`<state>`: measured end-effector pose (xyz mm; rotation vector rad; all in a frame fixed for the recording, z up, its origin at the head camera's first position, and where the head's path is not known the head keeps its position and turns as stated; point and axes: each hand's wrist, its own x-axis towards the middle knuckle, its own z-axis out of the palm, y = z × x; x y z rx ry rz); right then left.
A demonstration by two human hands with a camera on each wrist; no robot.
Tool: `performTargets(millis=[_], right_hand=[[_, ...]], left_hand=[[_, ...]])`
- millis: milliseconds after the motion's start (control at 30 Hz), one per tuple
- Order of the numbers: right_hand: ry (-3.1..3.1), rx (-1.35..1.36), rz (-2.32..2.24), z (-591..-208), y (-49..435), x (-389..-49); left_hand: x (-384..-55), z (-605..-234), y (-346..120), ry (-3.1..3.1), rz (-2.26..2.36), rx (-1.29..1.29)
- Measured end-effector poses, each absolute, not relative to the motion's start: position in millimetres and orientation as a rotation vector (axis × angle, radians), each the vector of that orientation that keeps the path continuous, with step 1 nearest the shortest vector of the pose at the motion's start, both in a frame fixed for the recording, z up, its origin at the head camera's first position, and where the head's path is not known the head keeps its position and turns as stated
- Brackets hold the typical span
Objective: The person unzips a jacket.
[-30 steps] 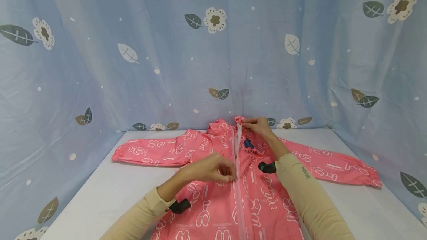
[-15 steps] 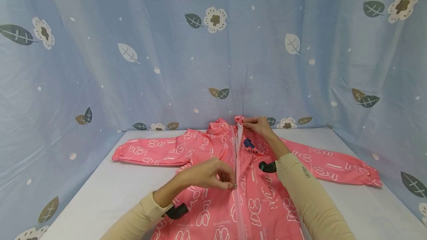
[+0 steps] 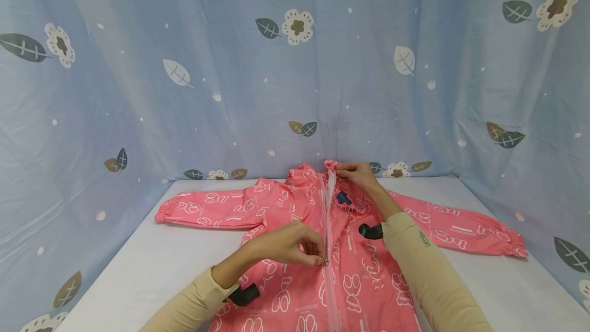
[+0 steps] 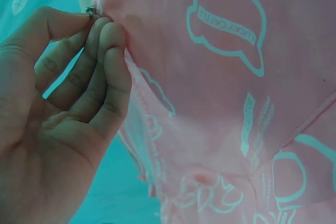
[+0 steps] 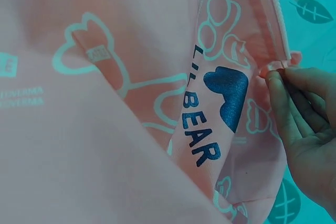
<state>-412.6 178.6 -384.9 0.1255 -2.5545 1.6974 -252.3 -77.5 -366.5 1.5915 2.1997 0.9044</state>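
Observation:
A pink jacket [image 3: 290, 291] with white outline prints lies front up, its sleeves spread to both sides. My left hand [image 3: 292, 242] pinches the small metal zipper pull [image 3: 325, 261] partway down the front; the left wrist view shows the pull [image 4: 90, 11] between thumb and fingertips. Above it the zipper stands parted towards the neck. With thumb and forefinger my right hand [image 3: 359, 174] grips the collar's top edge [image 3: 330, 164]. In the right wrist view, this hand [image 5: 310, 114] holds the cloth by the end of the zipper teeth [image 5: 281, 19], near a blue bear print [image 5: 228, 95].
A white table surface [image 3: 138, 270] lies under the jacket. Blue curtains [image 3: 230, 91] with leaves and flowers rise behind it and along both sides. Each wrist carries a dark camera mount [image 3: 246, 295].
My left hand has moved down the jacket front, towards me, with the zipper pull, mostly in the first half second. The right hand stays at the collar.

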Motion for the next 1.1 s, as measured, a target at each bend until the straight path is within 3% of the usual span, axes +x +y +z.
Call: performTargets(millis=[467, 1100], right_hand=[[-2.614, 0.334, 1.784, -377.0, 180.6, -394.7], [-2.721, 1.167, 1.585, -359.3, 178.1, -323.3]], left_hand=[[-253.4, -368.6, -77.5, 2.183, 0.934, 1.599], [-252.9, -368.5, -79.9, 2.199, 0.952, 1.631]])
